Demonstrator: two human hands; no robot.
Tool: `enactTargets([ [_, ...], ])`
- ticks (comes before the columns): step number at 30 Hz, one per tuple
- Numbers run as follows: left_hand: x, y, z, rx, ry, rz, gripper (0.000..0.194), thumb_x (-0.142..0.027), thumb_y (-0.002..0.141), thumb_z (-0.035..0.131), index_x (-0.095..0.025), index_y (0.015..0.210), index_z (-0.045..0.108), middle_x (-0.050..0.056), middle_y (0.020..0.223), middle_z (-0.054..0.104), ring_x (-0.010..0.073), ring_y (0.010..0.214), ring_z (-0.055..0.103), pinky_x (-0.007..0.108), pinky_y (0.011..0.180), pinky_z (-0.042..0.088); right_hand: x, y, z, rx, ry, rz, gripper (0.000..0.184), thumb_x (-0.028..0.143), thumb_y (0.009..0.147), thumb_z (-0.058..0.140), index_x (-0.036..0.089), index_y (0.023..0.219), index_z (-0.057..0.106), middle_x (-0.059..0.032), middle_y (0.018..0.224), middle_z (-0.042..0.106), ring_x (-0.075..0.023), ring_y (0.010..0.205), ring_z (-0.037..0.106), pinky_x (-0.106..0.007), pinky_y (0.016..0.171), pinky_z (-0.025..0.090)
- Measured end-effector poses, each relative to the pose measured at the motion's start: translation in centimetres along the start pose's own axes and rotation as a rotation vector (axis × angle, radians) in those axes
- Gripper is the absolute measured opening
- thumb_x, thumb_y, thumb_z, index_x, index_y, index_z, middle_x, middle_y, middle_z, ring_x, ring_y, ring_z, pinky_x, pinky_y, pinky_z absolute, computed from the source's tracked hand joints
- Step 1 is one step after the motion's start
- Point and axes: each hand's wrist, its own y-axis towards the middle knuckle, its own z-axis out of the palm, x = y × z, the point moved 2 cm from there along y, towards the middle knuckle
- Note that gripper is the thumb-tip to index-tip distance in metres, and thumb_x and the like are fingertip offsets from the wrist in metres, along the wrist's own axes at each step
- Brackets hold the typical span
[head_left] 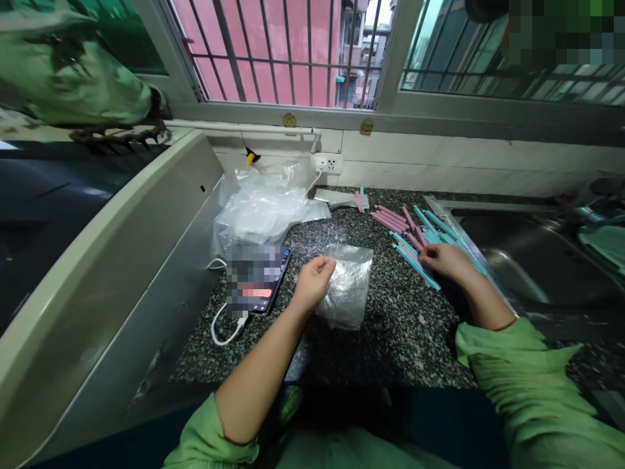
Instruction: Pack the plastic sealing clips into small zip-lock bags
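My left hand (315, 280) pinches the upper left edge of a small clear plastic bag (349, 286), which hangs flat over the dark speckled counter. My right hand (446, 260) is over a loose pile of long thin plastic bag clips. Its fingers are closed at the end of a pink bag clip (415, 241); the fingertips partly cover it. Blue bag clips (415, 264) lie just left of and beneath this hand. More pink bag clips (389, 219) are spread behind them. Farther back, a flat clear packet (336, 198) has a few pink and blue clips at its right end.
A heap of clear plastic bags (266, 205) sits at the back left. In front of it lies a phone (258, 280) with a white cable (224, 340). A metal sink (527, 260) is at the right, a raised stove side panel (146, 260) at the left. The wall socket (332, 163) holds a plug.
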Motion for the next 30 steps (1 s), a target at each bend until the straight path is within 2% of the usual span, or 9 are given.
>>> enactTargets([
  [4, 0.1, 0.0, 0.0, -0.001, 0.014, 0.003, 0.026, -0.040, 0.064, 0.059, -0.014, 0.061, 0.054, -0.005, 0.052, 0.044, 0.0082, 0.052, 0.037, 0.021, 0.054, 0.028, 1.2, -0.7, 0.5, 0.010, -0.104, 0.001, 0.020, 0.031, 0.073, 0.049, 0.020, 0.075, 0.065, -0.0069, 0.071, 0.066, -0.0192, 0.061, 0.056, -0.026, 0.048, 0.027],
  [10, 0.2, 0.1, 0.1, 0.013, 0.013, -0.006, 0.027, -0.040, 0.063, 0.059, -0.014, 0.061, 0.053, -0.005, 0.052, 0.044, 0.0082, 0.053, 0.037, 0.021, 0.054, 0.028, 2.4, -0.8, 1.3, 0.016, -0.112, -0.044, 0.021, 0.033, 0.077, 0.046, 0.021, 0.078, 0.063, -0.0064, 0.080, 0.067, -0.0202, 0.069, 0.059, -0.026, 0.050, 0.031],
  [16, 0.3, 0.1, 0.1, 0.004, 0.012, -0.005, 0.025, -0.038, 0.065, 0.057, -0.014, 0.063, 0.055, -0.005, 0.054, 0.044, 0.0085, 0.055, 0.037, 0.022, 0.056, 0.029, 2.1, -1.0, 1.0, 0.020, -0.230, 0.079, 0.038, 0.046, 0.079, 0.044, 0.016, 0.095, 0.061, -0.0138, 0.087, 0.066, -0.0259, 0.077, 0.062, -0.029, 0.056, 0.037],
  [21, 0.3, 0.1, 0.3, 0.020, 0.019, 0.006, 0.024, -0.037, 0.067, 0.056, -0.014, 0.064, 0.055, -0.004, 0.057, 0.048, 0.0093, 0.058, 0.040, 0.022, 0.059, 0.030, 3.1, -1.4, 0.8, 0.038, -0.278, 0.003, 0.035, 0.044, 0.082, 0.042, 0.018, 0.094, 0.062, -0.0131, 0.091, 0.067, -0.0265, 0.080, 0.063, -0.029, 0.058, 0.039],
  [30, 0.3, 0.0, 0.3, 0.023, 0.015, 0.009, 0.024, -0.037, 0.068, 0.056, -0.014, 0.061, 0.052, -0.005, 0.054, 0.044, 0.0085, 0.055, 0.037, 0.022, 0.056, 0.028, 3.6, -1.6, 1.1, 0.066, -0.323, -0.004, 0.037, 0.040, 0.083, 0.040, 0.015, 0.097, 0.063, -0.0163, 0.098, 0.066, -0.0280, 0.083, 0.063, -0.031, 0.058, 0.041],
])
